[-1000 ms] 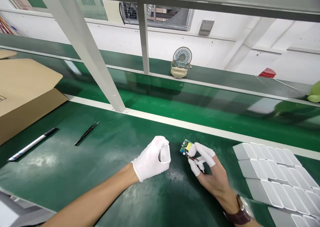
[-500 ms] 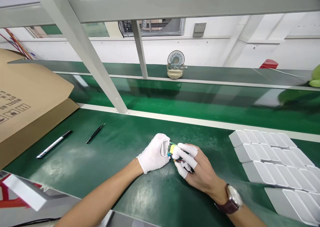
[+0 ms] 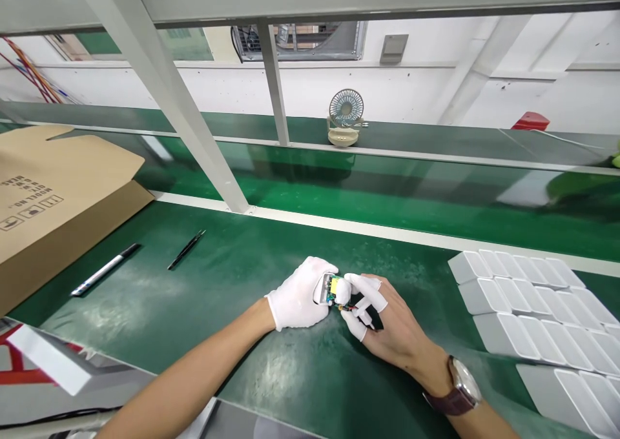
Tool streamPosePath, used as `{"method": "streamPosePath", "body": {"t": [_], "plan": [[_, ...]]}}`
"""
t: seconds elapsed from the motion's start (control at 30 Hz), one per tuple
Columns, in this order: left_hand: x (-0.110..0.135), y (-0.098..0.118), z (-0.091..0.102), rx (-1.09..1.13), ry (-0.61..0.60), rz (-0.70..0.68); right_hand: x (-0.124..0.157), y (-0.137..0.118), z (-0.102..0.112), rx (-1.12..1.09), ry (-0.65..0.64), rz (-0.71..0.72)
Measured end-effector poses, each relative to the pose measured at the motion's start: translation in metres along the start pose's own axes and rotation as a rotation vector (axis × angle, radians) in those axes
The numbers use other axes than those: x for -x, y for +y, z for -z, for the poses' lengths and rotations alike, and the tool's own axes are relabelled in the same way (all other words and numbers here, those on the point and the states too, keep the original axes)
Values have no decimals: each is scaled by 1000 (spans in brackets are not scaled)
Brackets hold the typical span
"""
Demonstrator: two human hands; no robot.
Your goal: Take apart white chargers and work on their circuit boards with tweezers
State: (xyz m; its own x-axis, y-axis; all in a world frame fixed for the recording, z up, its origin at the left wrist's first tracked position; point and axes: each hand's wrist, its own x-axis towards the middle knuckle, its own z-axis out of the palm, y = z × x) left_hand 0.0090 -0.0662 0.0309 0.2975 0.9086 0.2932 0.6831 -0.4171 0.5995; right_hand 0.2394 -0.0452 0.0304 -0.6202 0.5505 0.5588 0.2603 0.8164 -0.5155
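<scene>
My left hand, in a white glove, is wrapped round a small white plastic casing with its open end facing right. My right hand, wearing white finger cots and a wristwatch, pinches a small green circuit board with thin wires. The board sits partly inside the casing's opening. Both hands rest low over the green mat near the bench's middle.
Rows of several empty white casings lie at the right. A pen and black tweezers lie at the left, beside an open cardboard box. A slanted metal post rises ahead; a small fan stands beyond the conveyor.
My hands have come together: the right hand brought the circuit board from clear of the casing up to, then partly into, its opening. The view shifted slightly.
</scene>
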Motion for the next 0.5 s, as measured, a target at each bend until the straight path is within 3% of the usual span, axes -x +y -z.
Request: {"method": "streamPosePath", "body": {"t": [0.5], "plan": [[-6, 5, 2, -11, -21, -122, 0, -3, -1, 54, -64, -64]]}}
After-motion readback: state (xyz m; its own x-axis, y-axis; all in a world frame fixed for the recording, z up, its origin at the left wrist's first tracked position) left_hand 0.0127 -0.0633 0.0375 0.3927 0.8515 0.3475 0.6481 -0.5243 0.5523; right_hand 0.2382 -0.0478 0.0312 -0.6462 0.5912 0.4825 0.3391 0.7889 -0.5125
